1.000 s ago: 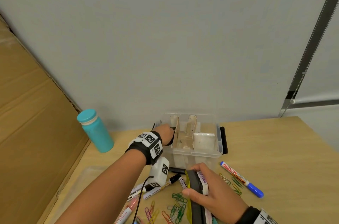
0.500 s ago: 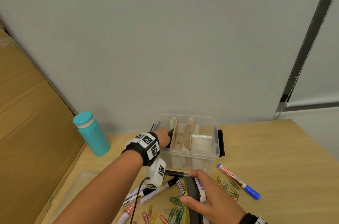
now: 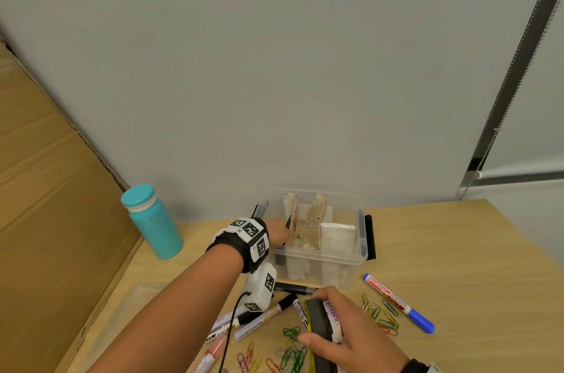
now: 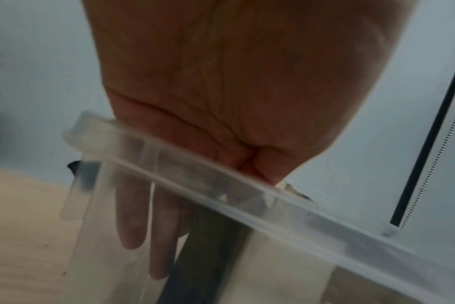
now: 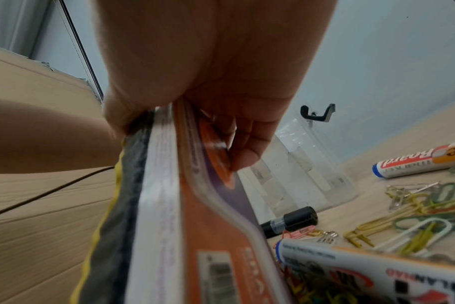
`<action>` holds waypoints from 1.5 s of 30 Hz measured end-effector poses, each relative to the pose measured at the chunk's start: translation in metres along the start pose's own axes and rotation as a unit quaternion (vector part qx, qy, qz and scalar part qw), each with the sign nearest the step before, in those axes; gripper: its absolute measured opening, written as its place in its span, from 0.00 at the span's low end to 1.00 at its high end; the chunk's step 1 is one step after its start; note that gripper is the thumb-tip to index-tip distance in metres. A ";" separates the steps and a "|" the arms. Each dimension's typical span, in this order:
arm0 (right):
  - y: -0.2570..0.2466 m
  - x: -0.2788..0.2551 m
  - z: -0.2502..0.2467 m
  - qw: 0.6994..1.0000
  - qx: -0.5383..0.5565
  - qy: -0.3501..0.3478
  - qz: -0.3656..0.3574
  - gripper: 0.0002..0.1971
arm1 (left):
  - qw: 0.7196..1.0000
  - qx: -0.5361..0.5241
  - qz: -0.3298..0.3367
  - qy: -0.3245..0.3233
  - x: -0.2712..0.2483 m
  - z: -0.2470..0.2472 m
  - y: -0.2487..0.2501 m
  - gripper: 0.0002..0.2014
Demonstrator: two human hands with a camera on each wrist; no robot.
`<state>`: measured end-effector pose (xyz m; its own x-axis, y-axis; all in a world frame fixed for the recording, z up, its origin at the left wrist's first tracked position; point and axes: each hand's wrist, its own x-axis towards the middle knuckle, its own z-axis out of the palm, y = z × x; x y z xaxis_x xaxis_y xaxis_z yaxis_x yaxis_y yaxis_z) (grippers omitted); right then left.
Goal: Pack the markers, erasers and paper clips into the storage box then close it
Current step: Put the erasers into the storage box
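Clear box (image 3: 317, 262): stood open on worktop (image 3: 457, 250).
Left hand (image 3: 276, 232): fingers straight, inside box.
Right hand (image 3: 351, 339): gripped eraser (image 3: 323, 324).

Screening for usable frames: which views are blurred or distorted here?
Head view: sharp, wide-angle bend at the edges, soft shadow beside the teal bottle. Left wrist: soft and smeared, fingers hazy through the storage box wall. Right wrist: board eraser too close, blurred; paper clips fairly crisp.
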<state>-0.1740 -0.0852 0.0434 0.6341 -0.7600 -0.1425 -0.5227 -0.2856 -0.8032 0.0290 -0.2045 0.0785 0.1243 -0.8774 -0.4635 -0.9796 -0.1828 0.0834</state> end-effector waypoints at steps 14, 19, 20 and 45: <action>-0.006 0.003 0.000 0.998 0.009 -0.019 0.053 0.30 | 0.992 0.109 -0.003 -0.057 0.016 0.004 -0.001 0.18; -0.003 0.001 -0.001 0.998 0.014 -0.014 0.054 0.37 | 0.992 0.127 0.002 -0.021 0.012 0.004 0.007 0.18; -0.002 0.001 -0.001 0.998 0.014 -0.013 0.053 0.37 | 0.993 0.117 -0.004 -0.018 0.011 0.003 0.005 0.18; -0.007 0.008 -0.003 0.983 0.039 0.170 -0.051 0.39 | 0.953 -0.150 0.196 0.178 -0.123 0.001 0.004 0.25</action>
<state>-0.1669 -0.0908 0.0501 0.4476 -0.8845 0.1316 -0.4118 -0.3345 -0.8477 0.0098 -0.0967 0.1345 -0.1444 -0.9893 -0.0216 -0.8795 0.1183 0.4609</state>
